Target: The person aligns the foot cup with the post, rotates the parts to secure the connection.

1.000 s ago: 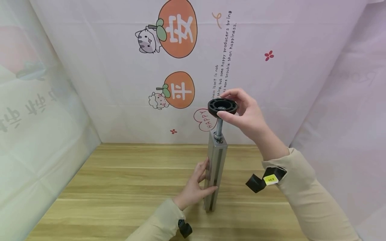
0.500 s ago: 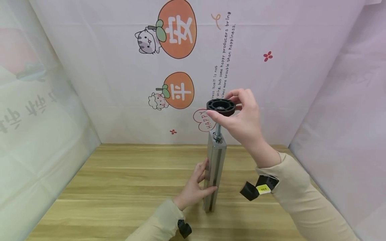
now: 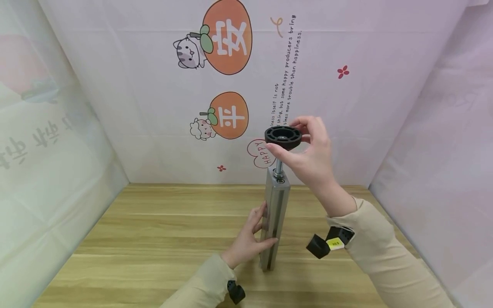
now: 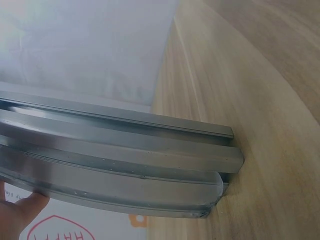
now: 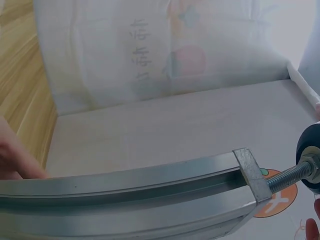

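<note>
An aluminium extrusion profile [image 3: 274,218] stands upright on the wooden table, slots running along its sides. My left hand [image 3: 248,239] grips its lower half, thumb on the near side and fingers on the left. Out of the profile's top end comes a threaded rod [image 3: 279,166] carrying a round black levelling foot [image 3: 283,137], ribbed side up. With thumb and fingers my right hand [image 3: 313,154] pinches the foot's rim. In the right wrist view a hex nut [image 5: 312,162] sits against the foot, with bare threaded rod [image 5: 290,178] between it and the profile's end plate [image 5: 252,175].
The wooden table [image 3: 173,239] reaches back to a white printed cloth [image 3: 154,107] hanging behind the profile. More cloth [image 3: 431,171] closes off the right side, and another sheet [image 3: 46,171] the left. Black wrist cameras [image 3: 236,292] sit on both sleeves.
My right hand has turned round the foot, its thumb moving left along the near rim and its wrist dropping lower. The left hand and the profile have stayed in place.
</note>
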A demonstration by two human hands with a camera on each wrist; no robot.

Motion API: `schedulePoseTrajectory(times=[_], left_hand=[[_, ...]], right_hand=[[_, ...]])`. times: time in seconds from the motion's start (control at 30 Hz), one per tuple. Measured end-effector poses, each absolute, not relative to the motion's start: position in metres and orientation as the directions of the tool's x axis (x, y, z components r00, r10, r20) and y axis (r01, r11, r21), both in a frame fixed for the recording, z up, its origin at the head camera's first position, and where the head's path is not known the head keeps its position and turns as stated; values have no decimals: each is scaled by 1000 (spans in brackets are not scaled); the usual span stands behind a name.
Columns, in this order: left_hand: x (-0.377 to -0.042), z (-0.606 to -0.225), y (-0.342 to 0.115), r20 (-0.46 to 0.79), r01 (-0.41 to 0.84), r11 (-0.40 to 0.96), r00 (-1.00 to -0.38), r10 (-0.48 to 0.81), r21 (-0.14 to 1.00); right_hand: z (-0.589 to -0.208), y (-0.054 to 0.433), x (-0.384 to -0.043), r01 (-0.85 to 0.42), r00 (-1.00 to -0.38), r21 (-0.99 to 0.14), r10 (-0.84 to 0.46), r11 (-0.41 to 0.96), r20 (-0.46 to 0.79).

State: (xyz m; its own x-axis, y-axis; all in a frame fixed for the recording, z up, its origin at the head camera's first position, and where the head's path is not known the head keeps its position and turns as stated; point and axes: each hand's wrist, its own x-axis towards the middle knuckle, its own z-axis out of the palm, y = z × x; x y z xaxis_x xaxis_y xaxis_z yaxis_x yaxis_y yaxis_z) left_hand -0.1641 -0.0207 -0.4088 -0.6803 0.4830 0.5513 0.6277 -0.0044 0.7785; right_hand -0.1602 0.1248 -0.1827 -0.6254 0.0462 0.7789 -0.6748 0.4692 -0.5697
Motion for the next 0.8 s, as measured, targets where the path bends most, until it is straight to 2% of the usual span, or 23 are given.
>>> schedulePoseTrajectory(times=[0.1,0.17,0.27,0.4,0.47,0.53,0.67,0.8], left_hand=[[-165,-409,-21,562,637,-9,-672,482,770],[-165,-410,-20,572,646,-15,-664,482,763],[-166,-410,-20,578,651,-20,-659,481,759],[-167,-410,-20,562,638,-11,-670,484,770],[-167,-410,-20,553,630,-4,-678,485,776],[-166,-410,-20,545,624,1,-685,484,782],[-165,-410,-20,544,619,3,-691,476,785],[-164,-410,-20,546,617,-4,-693,471,787]], right_hand=[[-187,128,-162,-691,-648,-612,45,386,760],[-189,131,-165,-713,-665,-643,23,278,747],[-192,136,-174,-716,-698,-698,-58,15,714],[-195,147,-192,-543,-717,-762,-277,-354,639],[-195,154,-200,-427,-694,-785,-395,-448,602],[-195,159,-205,-343,-659,-808,-491,-478,570],[-195,164,-212,-219,-569,-811,-604,-542,558],[-192,159,-215,-130,-455,-794,-676,-594,580]])
